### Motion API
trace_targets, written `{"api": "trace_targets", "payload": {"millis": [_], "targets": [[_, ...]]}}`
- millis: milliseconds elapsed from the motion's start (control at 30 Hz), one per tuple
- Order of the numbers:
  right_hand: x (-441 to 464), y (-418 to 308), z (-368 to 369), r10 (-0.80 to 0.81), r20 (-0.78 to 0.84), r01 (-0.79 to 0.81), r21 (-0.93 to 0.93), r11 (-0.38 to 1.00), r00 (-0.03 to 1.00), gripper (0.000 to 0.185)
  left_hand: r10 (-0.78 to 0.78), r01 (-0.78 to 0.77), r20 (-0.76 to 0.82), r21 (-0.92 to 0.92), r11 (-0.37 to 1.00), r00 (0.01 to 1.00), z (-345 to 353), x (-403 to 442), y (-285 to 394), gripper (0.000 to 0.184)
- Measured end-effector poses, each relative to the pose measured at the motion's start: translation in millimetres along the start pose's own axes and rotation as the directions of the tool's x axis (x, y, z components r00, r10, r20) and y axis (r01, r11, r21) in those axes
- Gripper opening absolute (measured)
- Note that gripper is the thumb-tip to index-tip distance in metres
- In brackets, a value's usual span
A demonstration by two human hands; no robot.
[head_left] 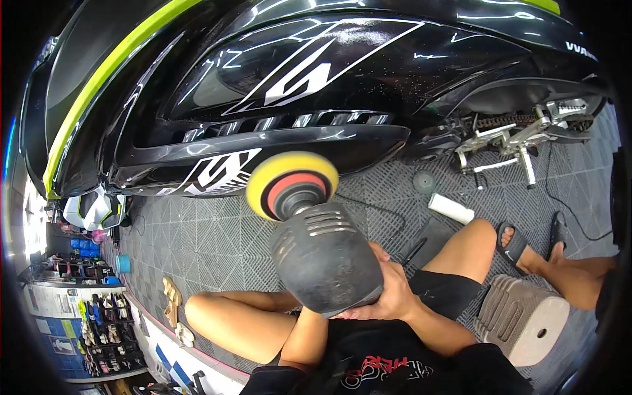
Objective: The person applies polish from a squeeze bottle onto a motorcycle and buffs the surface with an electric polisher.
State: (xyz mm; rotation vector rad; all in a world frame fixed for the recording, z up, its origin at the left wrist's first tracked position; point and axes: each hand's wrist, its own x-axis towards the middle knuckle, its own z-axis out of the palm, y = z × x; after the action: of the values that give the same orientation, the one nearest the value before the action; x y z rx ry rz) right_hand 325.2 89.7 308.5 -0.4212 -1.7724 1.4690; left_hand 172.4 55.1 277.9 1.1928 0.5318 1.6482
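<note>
A polisher (327, 260) with a scuffed dark body is in front of me, its vents toward the pad. My right hand (390, 289) is closed around its lower right side. My left forearm (305, 337) goes up behind the polisher, and the body of the tool hides that hand and its fingers. At the polisher's far end is a round yellow foam pad (322, 170) with a red and black backing. The pad looks tilted and lies by the lower edge of a glossy black motorcycle fairing (355, 148). Whether it touches the fairing I cannot tell. White specks dot the upper panel.
A white cylinder (451, 209) and a round grey-green object (424, 182) are on the grey tiled floor (217, 250). To the right are a beige stool (523, 319) and another person's sandalled foot (510, 240). Shoes (172, 303) and a stocked shelf (108, 329) are at left.
</note>
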Motion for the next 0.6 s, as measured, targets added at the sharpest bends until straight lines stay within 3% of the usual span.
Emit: {"api": "trace_targets", "payload": {"millis": [200,500,600], "targets": [[-17.7,14.6,-6.1,0.022,-0.029,-0.023,-0.042,0.999,0.999,0.092,-0.060,0.053,0.059,0.115,0.992,0.996,-6.2,-6.0,-13.2,0.067],[-34.1,31.4,-6.5,0.147,-0.147,-0.106,0.253,0.962,0.978,0.088,-0.122,0.099,0.086,0.237,0.967,0.989,-5.4,-16.4,-28.4,0.069],[-17.1,21.9,-12.0,-0.023,-0.069,0.021,-0.037,0.999,0.997,0.086,-0.111,0.085,0.108,0.224,0.971,0.988,-8.9,-11.0,-21.3,0.070]]}}
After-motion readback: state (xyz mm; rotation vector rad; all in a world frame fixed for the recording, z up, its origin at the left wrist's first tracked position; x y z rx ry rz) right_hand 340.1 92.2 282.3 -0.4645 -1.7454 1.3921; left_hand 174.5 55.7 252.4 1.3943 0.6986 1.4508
